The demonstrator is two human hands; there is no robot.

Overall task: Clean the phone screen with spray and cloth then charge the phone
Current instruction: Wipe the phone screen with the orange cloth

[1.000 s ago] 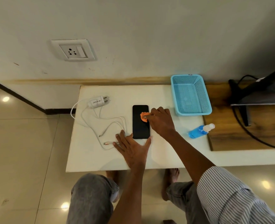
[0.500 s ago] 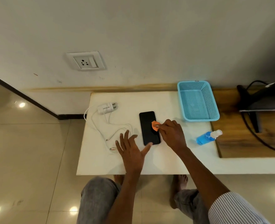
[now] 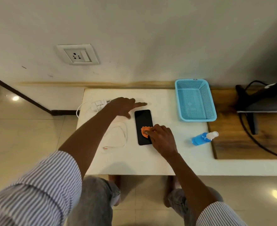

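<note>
A black phone (image 3: 142,121) lies screen-up on the white table (image 3: 134,160). My right hand (image 3: 162,139) presses a small orange cloth (image 3: 145,131) onto the lower part of the screen. My left hand (image 3: 124,107) hovers above the table just beyond the phone's top-left corner, fingers spread, holding nothing. A white charger plug (image 3: 98,105) sits behind that hand, and its white cable (image 3: 118,137) is coiled to the left of the phone. The blue spray bottle (image 3: 203,138) lies on its side to the right.
A blue plastic basket (image 3: 194,100) stands at the back right of the table. A wall socket (image 3: 78,54) is on the wall above the table's left end. A wooden board (image 3: 242,137) with a black stand and cables lies at the far right.
My left hand has lifted from the table near the phone's bottom and moved up past the phone's top-left corner. My right hand has slid the cloth down the screen.
</note>
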